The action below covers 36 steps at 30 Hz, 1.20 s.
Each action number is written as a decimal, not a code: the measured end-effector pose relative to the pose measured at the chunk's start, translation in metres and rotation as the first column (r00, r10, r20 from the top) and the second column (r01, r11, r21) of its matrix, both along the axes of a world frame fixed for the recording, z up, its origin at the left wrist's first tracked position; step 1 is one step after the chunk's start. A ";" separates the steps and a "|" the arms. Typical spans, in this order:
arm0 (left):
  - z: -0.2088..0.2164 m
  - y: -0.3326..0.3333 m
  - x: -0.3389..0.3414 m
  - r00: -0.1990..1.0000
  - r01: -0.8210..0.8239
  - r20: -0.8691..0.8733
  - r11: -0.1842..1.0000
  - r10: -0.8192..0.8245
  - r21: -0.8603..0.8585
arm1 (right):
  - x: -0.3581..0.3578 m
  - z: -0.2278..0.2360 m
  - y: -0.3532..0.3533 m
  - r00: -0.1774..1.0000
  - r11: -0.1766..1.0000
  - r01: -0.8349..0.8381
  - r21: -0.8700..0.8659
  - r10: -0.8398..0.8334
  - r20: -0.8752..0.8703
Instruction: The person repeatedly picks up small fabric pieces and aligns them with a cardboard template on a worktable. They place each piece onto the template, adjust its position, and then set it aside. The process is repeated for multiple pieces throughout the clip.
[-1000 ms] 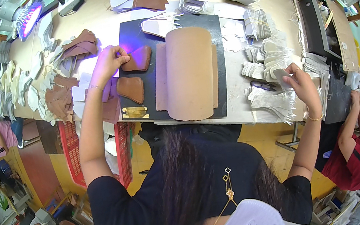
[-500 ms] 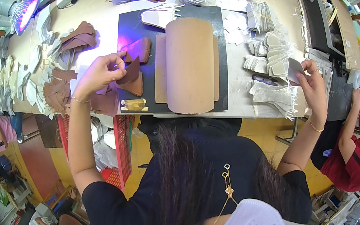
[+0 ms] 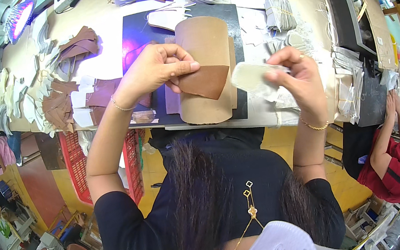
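My left hand [image 3: 166, 69] pinches a brown leather piece [image 3: 207, 82] over the near half of a tan cylindrical block [image 3: 202, 39]; whether they touch, I cannot tell. My right hand [image 3: 296, 78] grips a whitish rounded piece [image 3: 249, 76] just right of the leather. Under the block lies a black board [image 3: 231, 20].

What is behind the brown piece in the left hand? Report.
A tan curved block shows above and below the brown piece in the left hand. The part directly behind that piece is covered; whether they touch is unclear.
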State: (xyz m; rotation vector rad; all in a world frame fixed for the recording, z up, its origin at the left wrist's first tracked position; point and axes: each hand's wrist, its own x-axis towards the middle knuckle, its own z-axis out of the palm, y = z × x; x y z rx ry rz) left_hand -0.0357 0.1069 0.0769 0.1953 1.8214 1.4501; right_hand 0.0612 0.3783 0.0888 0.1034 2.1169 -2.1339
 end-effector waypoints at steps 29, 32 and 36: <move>-0.008 -0.022 0.010 0.964 -0.093 0.262 0.988 0.057 0.127 | -0.044 -0.019 -0.058 0.950 0.948 -0.261 0.180 0.218 0.224; -0.009 -0.022 0.008 0.973 -0.048 0.230 0.993 0.021 0.112 | -0.044 -0.017 -0.058 0.951 0.943 -0.266 0.199 0.223 0.213; -0.011 -0.022 0.006 0.970 -0.035 0.241 0.995 0.010 0.099 | -0.037 -0.023 -0.056 0.970 0.955 -0.191 0.228 0.149 0.190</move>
